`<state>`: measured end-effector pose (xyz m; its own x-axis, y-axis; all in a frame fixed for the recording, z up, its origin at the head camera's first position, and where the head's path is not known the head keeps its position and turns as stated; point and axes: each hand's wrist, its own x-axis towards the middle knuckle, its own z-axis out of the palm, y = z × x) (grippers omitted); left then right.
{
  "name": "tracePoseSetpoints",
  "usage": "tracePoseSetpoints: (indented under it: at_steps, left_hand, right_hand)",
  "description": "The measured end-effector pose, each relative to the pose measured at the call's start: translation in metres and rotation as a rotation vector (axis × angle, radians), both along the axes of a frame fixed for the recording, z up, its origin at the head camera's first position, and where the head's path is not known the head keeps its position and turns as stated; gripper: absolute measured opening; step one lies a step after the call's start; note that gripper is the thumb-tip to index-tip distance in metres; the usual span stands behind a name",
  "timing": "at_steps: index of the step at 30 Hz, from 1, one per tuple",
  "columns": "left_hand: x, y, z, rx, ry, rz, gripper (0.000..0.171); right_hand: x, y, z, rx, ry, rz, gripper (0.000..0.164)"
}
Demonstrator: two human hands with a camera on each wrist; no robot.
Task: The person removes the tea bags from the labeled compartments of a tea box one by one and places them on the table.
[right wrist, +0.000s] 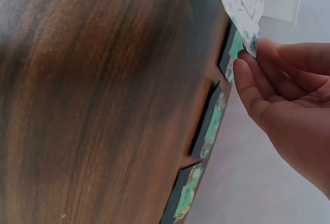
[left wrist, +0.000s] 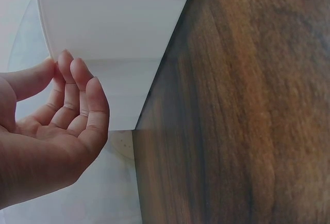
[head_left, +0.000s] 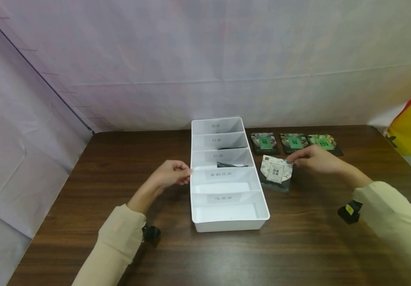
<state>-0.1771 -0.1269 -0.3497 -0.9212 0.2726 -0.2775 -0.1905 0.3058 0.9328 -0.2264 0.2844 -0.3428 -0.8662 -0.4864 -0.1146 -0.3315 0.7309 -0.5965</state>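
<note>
My right hand (head_left: 314,159) pinches the upper right corner of a packet (head_left: 276,171) with a pale printed top, a white label and a dark see-through lower part. The packet hangs beside the right wall of a long white divided box (head_left: 231,225). In the right wrist view, thumb and fingertips meet on the packet's corner (right wrist: 241,7). On the box's other side, my left hand (head_left: 171,173) pinches the left rim between thumb and fingers, near the middle dividers. The left wrist view shows that hand (left wrist: 67,116) against the box's outer wall (left wrist: 118,28).
Several labelled compartments run along the box; dark packet edges (head_left: 232,165) show in two of them. Three dark packets with green labels, a left one (head_left: 264,143), a middle one (head_left: 294,143) and a right one (head_left: 322,143), lie at the back of the brown wooden table (head_left: 316,246).
</note>
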Motion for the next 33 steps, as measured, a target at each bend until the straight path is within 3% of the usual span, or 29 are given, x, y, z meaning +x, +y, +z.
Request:
tracePoseSetpoints:
  at_steps: [14, 22, 27, 33]
  left_hand:
    - [-0.001, 0.000, -0.001, 0.001, 0.005, -0.001, 0.017]
    - [-0.001, 0.000, -0.001, 0.008, 0.004, 0.002, 0.014]
    - [-0.001, 0.000, -0.001, 0.001, 0.000, 0.004, 0.013]
    - [-0.001, 0.001, 0.000, -0.007, -0.006, 0.008, 0.013]
  right_hand:
    - [-0.001, -0.002, -0.007, -0.003, 0.003, 0.000, 0.023]
    - [0.010, -0.006, 0.000, 0.002, -0.046, -0.027, 0.024]
    - [0.021, -0.015, 0.000, -0.035, -0.084, 0.043, 0.021]
    - [0.031, -0.022, -0.010, -0.094, -0.171, 0.129, 0.019]
